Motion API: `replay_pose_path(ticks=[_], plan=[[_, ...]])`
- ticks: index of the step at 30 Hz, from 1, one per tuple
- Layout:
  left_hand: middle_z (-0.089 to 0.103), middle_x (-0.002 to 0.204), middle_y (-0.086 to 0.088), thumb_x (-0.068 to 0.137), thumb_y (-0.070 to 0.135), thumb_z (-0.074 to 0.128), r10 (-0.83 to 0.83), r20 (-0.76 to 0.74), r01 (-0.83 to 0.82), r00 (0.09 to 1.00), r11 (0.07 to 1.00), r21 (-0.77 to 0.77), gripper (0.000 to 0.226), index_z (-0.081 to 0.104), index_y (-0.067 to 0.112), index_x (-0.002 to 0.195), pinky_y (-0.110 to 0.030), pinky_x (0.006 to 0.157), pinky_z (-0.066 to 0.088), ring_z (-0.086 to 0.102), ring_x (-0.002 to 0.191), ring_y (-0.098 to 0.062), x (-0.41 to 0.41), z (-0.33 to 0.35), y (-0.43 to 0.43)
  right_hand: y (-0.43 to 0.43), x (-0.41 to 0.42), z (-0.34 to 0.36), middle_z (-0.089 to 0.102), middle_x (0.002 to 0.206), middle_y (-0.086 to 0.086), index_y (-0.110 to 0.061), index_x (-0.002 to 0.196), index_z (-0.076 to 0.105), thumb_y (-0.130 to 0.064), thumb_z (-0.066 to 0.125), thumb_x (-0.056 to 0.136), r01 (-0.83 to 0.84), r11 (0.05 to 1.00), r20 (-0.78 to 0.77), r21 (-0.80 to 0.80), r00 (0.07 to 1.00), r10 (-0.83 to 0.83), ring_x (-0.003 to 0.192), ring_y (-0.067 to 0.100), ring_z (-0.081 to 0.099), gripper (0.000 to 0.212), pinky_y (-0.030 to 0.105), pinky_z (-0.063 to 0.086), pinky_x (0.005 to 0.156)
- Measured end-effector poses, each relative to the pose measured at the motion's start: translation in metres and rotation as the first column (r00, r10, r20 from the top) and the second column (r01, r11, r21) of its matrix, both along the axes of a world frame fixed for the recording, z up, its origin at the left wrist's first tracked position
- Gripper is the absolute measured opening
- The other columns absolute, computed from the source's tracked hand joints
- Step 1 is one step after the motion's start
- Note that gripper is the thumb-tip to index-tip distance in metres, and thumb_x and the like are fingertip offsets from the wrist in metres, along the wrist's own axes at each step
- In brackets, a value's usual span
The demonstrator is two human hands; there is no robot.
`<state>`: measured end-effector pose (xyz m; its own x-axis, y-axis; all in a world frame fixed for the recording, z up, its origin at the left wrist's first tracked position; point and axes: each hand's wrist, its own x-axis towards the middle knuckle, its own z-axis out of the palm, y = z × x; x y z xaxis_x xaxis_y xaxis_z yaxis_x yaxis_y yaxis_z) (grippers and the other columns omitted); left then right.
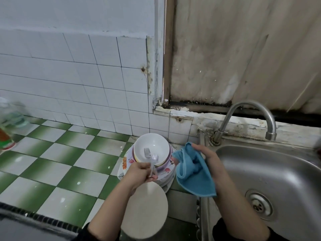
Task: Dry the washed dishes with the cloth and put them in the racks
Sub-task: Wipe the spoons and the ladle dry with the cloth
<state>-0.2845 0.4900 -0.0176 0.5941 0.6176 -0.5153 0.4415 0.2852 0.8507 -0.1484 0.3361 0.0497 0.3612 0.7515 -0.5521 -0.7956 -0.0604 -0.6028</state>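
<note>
Holding tight, the left hand (139, 173) has its grip closed on two forks (151, 158), prongs up, over the white bowl (152, 146). The right hand (211, 160) has its grip closed on the blue cloth (192, 173), which hangs down loose beside the forks. I think the cloth is held close so the forks can be wiped next.

From big to small: the steel sink (278, 171) is on the right, with a bent tap (250, 117) above it. The table (52, 153) has green and white squares. A pile of plates (166, 174) sits on it by the sink, with the bowl on top. A pale round plate (145, 209) is near the left arm. No rack can be seen. The wall has white tiles, and the board behind the tap looks old and stained.
</note>
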Motion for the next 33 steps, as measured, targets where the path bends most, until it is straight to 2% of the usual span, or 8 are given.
replay_pose_path(ticks=[2,6,16,20,23,27,30,33], plan=[[0.067,0.089,-0.016,0.094,-0.015,0.042,0.056,-0.003,-0.056,0.998,0.998,-0.012,0.048,0.042,-0.002,0.140,-0.018,0.051,0.053,0.066,0.061,-0.016,-0.004,0.001,-0.004,0.001,-0.004,0.004,0.065,0.071,0.016,0.003,0.086,0.064,-0.016,0.058,0.080,0.028,0.999,0.101,-0.046,0.995,-0.023,0.055,0.024,0.062,0.021,0.029,0.054,0.053],[0.067,0.077,-0.016,0.092,-0.020,0.042,0.150,0.063,-0.147,0.987,0.988,-0.045,0.031,0.059,-0.014,0.115,-0.021,0.052,0.055,0.067,0.056,-0.018,-0.018,0.008,-0.009,0.006,-0.007,0.005,0.063,0.071,0.014,-0.001,0.093,0.060,-0.007,0.055,0.086,0.210,0.974,0.218,-0.087,0.958,-0.187,0.063,0.025,0.059,0.011,0.031,0.051,0.057],[0.074,0.078,-0.013,0.091,-0.014,0.052,0.157,0.339,-0.150,0.927,0.988,-0.048,0.028,0.069,0.008,0.096,-0.031,0.067,0.059,0.071,0.066,-0.020,-0.021,0.045,-0.031,0.022,-0.027,-0.020,0.069,0.111,0.006,-0.022,0.118,0.061,-0.050,0.057,0.093,0.582,0.813,0.096,0.003,0.809,-0.579,0.097,0.028,0.066,0.038,0.042,0.054,0.077],[0.074,0.074,-0.009,0.089,-0.013,0.054,0.136,0.390,-0.142,0.911,0.990,-0.013,0.029,0.070,0.010,0.088,-0.026,0.062,0.059,0.071,0.062,-0.016,-0.016,0.056,-0.042,0.020,-0.047,-0.017,0.068,0.111,0.011,-0.013,0.112,0.060,-0.050,0.045,0.098,0.492,0.857,-0.010,0.153,0.868,-0.497,0.095,0.026,0.064,0.042,0.042,0.050,0.083],[0.074,0.072,-0.005,0.089,-0.012,0.056,0.139,0.384,-0.166,0.913,0.985,0.037,0.029,0.071,0.013,0.086,-0.025,0.067,0.058,0.070,0.063,-0.013,-0.008,0.060,-0.050,0.029,-0.068,-0.023,0.064,0.108,0.016,-0.007,0.126,0.051,-0.060,0.045,0.094,0.409,0.899,0.157,0.156,0.889,-0.431,0.091,0.026,0.061,0.062,0.042,0.049,0.082],[0.072,0.069,-0.006,0.087,-0.011,0.059,0.069,0.323,-0.131,0.944,0.976,0.175,0.026,0.075,0.009,0.085,-0.035,0.065,0.056,0.064,0.064,-0.017,-0.007,0.054,-0.049,0.028,-0.073,-0.026,0.067,0.101,0.005,-0.020,0.108,0.061,-0.019,0.060,0.093,0.350,0.929,0.351,0.118,0.861,-0.369,0.089,0.020,0.065,0.015,0.030,0.052,0.063],[0.059,0.058,-0.008,0.087,-0.009,0.057,0.015,0.264,-0.087,0.964,0.960,0.265,0.034,0.068,0.011,0.062,-0.038,0.062,0.044,0.050,0.062,-0.022,-0.011,0.053,-0.051,0.027,-0.072,-0.028,0.068,0.109,-0.004,-0.029,0.114,0.056,-0.010,0.072,0.084,0.353,0.930,0.510,0.105,0.784,-0.355,0.098,0.019,0.066,0.038,0.035,0.057,0.073],[0.067,0.063,-0.009,0.087,-0.012,0.059,-0.014,0.309,-0.067,0.951,0.966,0.251,0.030,0.073,0.011,0.073,-0.031,0.061,0.048,0.058,0.058,-0.022,-0.014,0.058,-0.052,0.032,-0.065,-0.018,0.072,0.107,0.002,-0.028,0.107,0.061,-0.009,0.075,0.082,0.390,0.911,0.528,0.130,0.751,-0.397,0.097,0.026,0.069,0.035,0.045,0.057,0.082]])
